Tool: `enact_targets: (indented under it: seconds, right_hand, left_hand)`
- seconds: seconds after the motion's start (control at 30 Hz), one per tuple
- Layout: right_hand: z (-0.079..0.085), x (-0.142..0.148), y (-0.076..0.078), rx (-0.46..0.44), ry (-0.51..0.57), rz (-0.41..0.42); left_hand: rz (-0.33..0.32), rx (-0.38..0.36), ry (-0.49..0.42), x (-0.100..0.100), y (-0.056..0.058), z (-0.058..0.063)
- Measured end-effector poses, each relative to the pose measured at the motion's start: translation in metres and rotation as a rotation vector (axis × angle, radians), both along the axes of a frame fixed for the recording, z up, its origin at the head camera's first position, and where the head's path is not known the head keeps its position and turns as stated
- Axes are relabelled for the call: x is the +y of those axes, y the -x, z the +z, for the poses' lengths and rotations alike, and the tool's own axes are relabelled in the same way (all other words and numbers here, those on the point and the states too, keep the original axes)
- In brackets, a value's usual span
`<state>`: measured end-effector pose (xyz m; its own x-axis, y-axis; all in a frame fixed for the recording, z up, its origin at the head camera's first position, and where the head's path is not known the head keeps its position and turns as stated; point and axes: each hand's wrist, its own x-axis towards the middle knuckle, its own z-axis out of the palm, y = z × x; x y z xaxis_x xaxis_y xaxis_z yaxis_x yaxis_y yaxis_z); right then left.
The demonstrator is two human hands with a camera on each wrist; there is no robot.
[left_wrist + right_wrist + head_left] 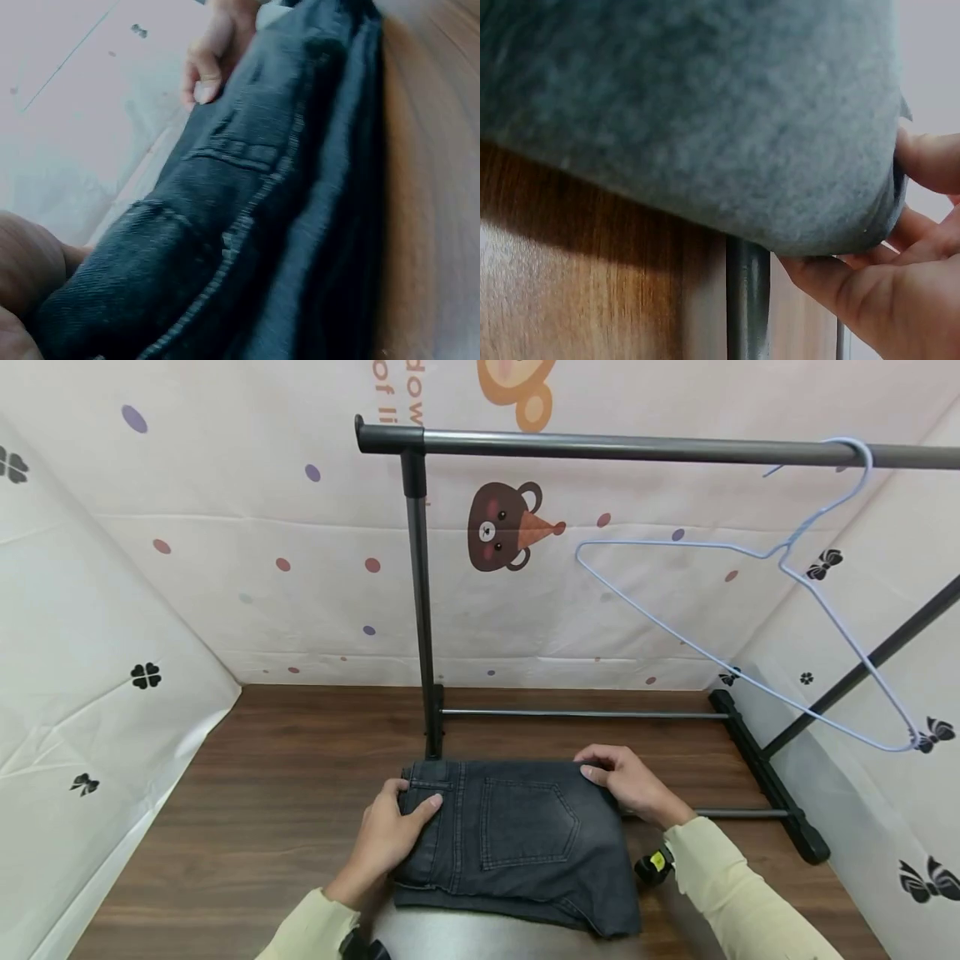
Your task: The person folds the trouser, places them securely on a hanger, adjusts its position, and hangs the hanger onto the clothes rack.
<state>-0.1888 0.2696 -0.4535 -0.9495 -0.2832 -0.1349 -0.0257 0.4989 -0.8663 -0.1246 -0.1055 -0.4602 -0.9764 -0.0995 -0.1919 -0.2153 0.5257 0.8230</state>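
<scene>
A folded pair of dark jeans (pixel 517 835), back pocket facing up, is held between both hands at the lower middle of the head view. My left hand (pixel 386 835) grips its upper left part, thumb on top and fingers behind the edge. At the upper right corner my right hand (pixel 626 781) pinches the cloth between thumb and fingers. In the left wrist view the jeans (pixel 247 172) show stitched seams, with a hand at the far end. The right wrist view has the right hand (pixel 885 277) curled around the corner of the fabric (pixel 705 112).
A black clothes rack (pixel 600 446) stands behind the jeans on a brown wood-grain floor (pixel 300 793). From its top bar hangs a light blue wire hanger (pixel 675 543) at the right. White patterned sheets (pixel 262 485) surround the floor. A silvery surface (pixel 465 935) shows below the jeans.
</scene>
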Motion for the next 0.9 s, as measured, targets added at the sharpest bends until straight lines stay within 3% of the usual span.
enact_targets:
  seconds: [0.2, 0.37, 0.63, 0.8, 0.9]
  right_hand:
    - [0.0, -0.002, 0.004, -0.018, -0.027, 0.044]
    - [-0.001, -0.003, 0.01, 0.019, -0.084, 0.08]
    - [-0.002, -0.007, 0.004, 0.028, -0.163, 0.008]
    - [-0.002, -0.011, 0.005, 0.082, -0.184, 0.053]
    - [-0.001, -0.007, 0.006, 0.066, -0.159, 0.057]
  left_hand:
    - [0.008, -0.069, -0.273, -0.003, -0.001, 0.002]
    - [0.027, -0.09, -0.391, -0.008, -0.005, 0.0]
    - [0.039, -0.147, -0.464, -0.011, 0.002, -0.005]
    - [0.019, -0.092, -0.403, -0.01, 0.014, 0.0]
    - [0.021, -0.068, -0.354, -0.01, 0.017, -0.001]
